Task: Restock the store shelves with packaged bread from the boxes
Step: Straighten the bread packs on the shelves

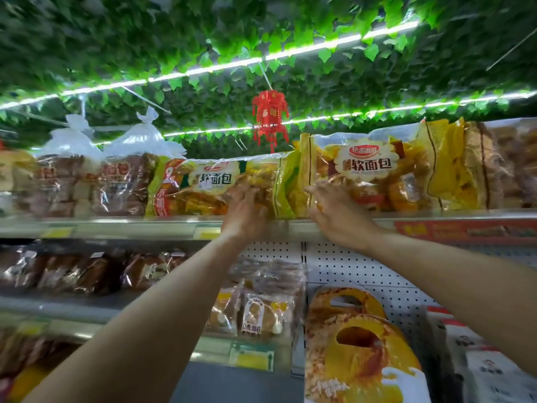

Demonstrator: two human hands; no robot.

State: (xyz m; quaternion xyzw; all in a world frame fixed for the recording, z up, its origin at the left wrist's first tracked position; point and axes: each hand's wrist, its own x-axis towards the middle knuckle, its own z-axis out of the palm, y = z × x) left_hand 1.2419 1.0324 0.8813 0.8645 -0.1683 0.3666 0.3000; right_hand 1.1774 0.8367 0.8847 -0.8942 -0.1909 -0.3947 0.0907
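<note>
Your left hand point(247, 210), fingers spread, presses flat against the left soft-bread bag point(212, 186) at frame centre. Your right hand point(334, 213), fingers likewise extended, touches the lower left corner of the right soft-bread bag point(366, 173). Both yellow bags stand on the top shelf point(116, 226), nearly touching each other. To the left along that shelf stand tied clear bags of brown loaves point(96, 175). A red paper lantern point(270, 117) hangs above, beneath leafy ceiling vines point(203, 39). Smaller wrapped breads point(261, 309) fill the lower shelves.
</note>
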